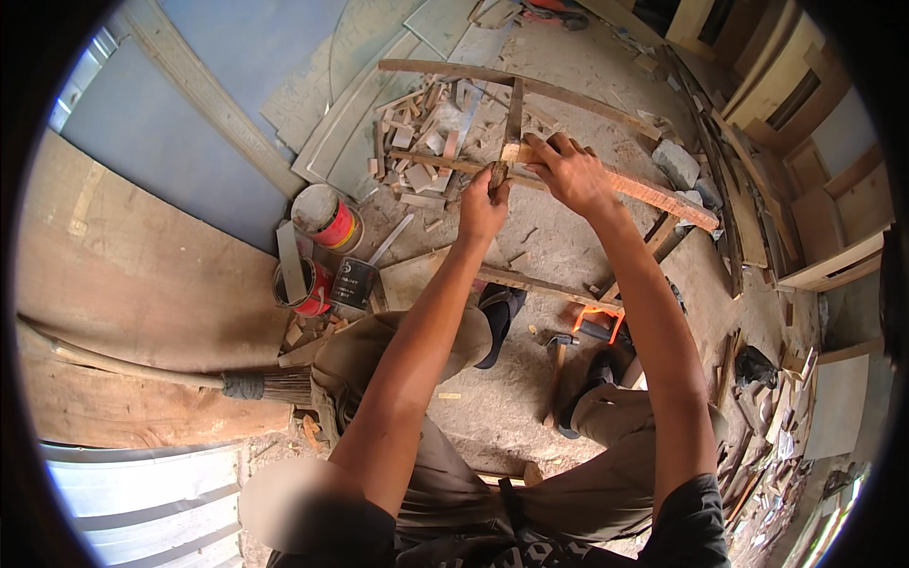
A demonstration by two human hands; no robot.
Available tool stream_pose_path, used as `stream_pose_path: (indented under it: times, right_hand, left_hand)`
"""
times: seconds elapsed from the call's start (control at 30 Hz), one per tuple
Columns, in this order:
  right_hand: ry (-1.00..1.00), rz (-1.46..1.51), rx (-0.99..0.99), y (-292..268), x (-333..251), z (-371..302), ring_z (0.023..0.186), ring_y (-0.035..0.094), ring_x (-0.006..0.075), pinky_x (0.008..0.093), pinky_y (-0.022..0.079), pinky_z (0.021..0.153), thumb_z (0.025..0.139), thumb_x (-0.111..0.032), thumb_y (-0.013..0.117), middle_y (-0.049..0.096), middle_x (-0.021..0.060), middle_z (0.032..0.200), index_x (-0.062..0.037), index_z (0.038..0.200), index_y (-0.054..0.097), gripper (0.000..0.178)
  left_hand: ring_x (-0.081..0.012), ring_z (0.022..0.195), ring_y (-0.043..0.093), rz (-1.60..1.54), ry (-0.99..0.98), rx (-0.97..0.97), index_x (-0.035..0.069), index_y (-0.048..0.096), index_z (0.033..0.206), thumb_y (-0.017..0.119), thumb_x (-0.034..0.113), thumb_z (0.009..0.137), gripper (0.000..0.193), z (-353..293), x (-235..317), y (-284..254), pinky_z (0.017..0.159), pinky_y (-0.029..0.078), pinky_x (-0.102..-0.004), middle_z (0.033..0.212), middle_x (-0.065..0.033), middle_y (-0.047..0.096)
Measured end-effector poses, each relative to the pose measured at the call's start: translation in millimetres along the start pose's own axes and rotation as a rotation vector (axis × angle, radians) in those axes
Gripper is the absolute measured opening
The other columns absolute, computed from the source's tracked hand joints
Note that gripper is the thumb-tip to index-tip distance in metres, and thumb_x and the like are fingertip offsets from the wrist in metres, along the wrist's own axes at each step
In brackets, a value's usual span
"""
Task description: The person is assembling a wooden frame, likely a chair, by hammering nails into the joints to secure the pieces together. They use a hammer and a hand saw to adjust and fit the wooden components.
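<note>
- Left hand [483,204]: fingers curled shut around the lower end of a thin dark wooden strip [512,118], gripping right where it crosses a horizontal slat [445,165]. The strip runs up from the hand to a long top rail [568,95].
- Right hand [571,173]: fingers spread and bent, pressing down on a reddish wooden batten [653,194]; thumb side near the strip crossing. Palm-down clamp rather than a full wrap; the underside of the grip is hidden.
- The two hands sit just beside each other at the joint, above the dusty concrete floor [559,246].
- The batten runs from the joint out to the person's right, ending near a grey stone block [676,163].
- Behind the joint: a pile of wood offcuts [426,128], lying inside the frame formed by rail and slat.
- Left of the person: two red paint cans [327,218], a black can [354,282] just beside the lower one, and a flat stick standing in the lower red can.
- Near the feet: hammer [557,364] lying on the floor between the sandals, an orange-handled tool [597,317] just beyond it.
- Lower left: broom [170,377] lying across a plywood sheet [133,275].
- Both forearms cross over the knees and block part of the floor below the joint.
</note>
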State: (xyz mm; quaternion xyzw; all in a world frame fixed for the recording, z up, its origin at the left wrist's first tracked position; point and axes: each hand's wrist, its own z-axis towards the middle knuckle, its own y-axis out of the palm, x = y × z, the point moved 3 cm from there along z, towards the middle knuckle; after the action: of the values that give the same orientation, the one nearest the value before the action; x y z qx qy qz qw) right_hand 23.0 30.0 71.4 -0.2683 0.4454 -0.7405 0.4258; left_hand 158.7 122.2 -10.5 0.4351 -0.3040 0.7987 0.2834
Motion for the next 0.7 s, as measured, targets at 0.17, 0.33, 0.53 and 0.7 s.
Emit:
stream_pose_path:
  times: [0.17, 0.33, 0.53, 0.7]
  right_hand:
    - [0.024, 0.039, -0.055, -3.3, -5.6, -1.7, 0.104, 0.062, 0.0317, 0.049, 0.05, 0.086, 0.091, -0.031, 0.06, 0.059, 0.0121, 0.111, -0.021, 0.136, 0.049, 0.047]
    - [0.038, 0.066, -0.036, -5.2, -5.3, -3.3, 0.102, 0.063, 0.0296, 0.0487, 0.05, 0.084, 0.09, -0.031, 0.062, 0.06, 0.0107, 0.108, -0.0202, 0.133, 0.052, 0.046]
    - [0.02, 0.11, 0.04, -8.0, -7.0, -5.6, 0.09, 0.064, 0.0318, 0.0453, 0.05, 0.079, 0.089, -0.031, 0.064, 0.061, 0.0097, 0.101, -0.0185, 0.131, 0.056, 0.045]
    - [0.024, 0.122, 0.041, -6.1, -5.6, -11.5, 0.09, 0.064, 0.0322, 0.0461, 0.05, 0.08, 0.089, -0.03, 0.064, 0.061, 0.0094, 0.101, -0.0179, 0.131, 0.056, 0.044]
  left_hand:
    - [-0.0342, 0.077, 0.067, 0.029, 0.071, -0.008, -0.003, 0.057, 0.115, 0.063, 0.005, 0.086, 0.03, -1.7, 0.4, -1.9, 0.068, 0.051, -0.0379, 0.09, -0.022, 0.065]
    - [-0.0244, 0.078, 0.066, 0.059, 0.103, 0.018, -0.002, 0.061, 0.111, 0.063, 0.005, 0.087, 0.025, -2.6, 1.0, 1.4, 0.069, 0.051, -0.0345, 0.088, -0.0167, 0.067]
    - [-0.0217, 0.074, 0.065, 0.065, 0.102, 0.026, -0.001, 0.061, 0.11, 0.065, 0.006, 0.087, 0.025, -3.8, -6.9, 5.7, 0.067, 0.05, -0.0339, 0.086, -0.0148, 0.067]
    - [-0.0213, 0.07, 0.063, 0.029, 0.098, 0.029, 0.0, 0.061, 0.109, 0.066, 0.008, 0.087, 0.023, -9.5, -1.2, 9.2, 0.065, 0.049, -0.0334, 0.083, -0.0141, 0.066]
